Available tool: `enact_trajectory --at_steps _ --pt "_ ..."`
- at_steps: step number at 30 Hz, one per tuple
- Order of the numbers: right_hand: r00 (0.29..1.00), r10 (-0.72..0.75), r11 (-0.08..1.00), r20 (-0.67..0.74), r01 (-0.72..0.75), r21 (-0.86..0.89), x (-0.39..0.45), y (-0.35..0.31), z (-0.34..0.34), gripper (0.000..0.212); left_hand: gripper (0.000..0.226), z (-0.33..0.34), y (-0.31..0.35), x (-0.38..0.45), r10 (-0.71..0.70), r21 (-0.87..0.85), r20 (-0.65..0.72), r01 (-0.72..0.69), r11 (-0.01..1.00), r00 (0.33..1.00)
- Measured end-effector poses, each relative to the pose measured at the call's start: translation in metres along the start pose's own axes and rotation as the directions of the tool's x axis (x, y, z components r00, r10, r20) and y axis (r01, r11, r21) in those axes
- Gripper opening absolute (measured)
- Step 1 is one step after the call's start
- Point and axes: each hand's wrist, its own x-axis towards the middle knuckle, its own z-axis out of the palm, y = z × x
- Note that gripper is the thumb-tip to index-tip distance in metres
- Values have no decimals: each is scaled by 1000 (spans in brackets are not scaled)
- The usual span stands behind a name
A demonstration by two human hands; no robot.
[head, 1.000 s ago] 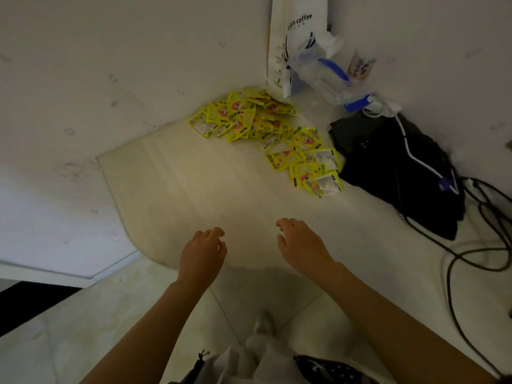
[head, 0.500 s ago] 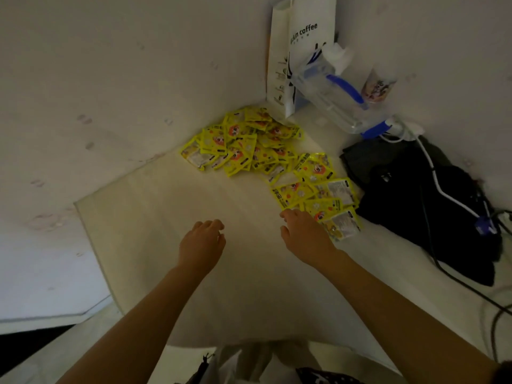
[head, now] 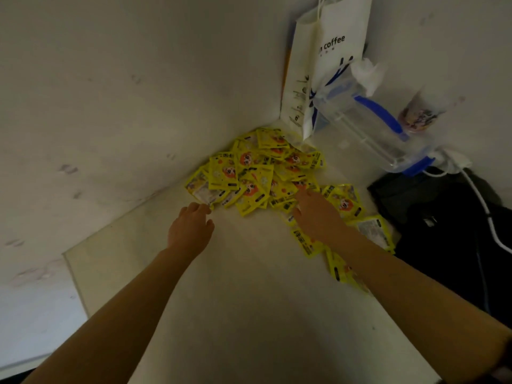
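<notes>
The yellow sachets (head: 249, 176) lie heaped in the far corner of the worktop (head: 249, 300), a few trailing along its right side under your right forearm (head: 388, 275). Your left hand (head: 191, 228) has a loose, empty grip at the heap's near left edge. Your right hand (head: 315, 214) lies flat on the sachets, gripping nothing. Sweep carelessly and that arm may drag the stragglers toward the black bag (head: 443, 231).

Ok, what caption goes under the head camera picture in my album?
Left hand and right hand reach a heap of yellow packets on a white table.
</notes>
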Motion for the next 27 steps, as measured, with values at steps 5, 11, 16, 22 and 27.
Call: enact_trajectory --at_steps 5,11,16,22,27 --pt "999 -14 1000 41 15 -23 59 -2 -9 43 31 3 6 36 -38 -26 -28 37 999 999" --pt "997 -21 985 80 34 -166 108 4 1 61 40 13 15 71 -58 -75 -63 53 996 996" --pt "993 -45 977 106 66 -201 133 8 33 74 56 30 8 89 -25 -32 13 25 999 1000" --pt "992 -15 985 127 37 -169 115 2 38 78 57 55 -14 75 55 213 100 -75 974 994" --pt "989 -26 995 148 41 -96 73 -4 44 75 68 57 -11 29 82 177 18 -84 981 996"
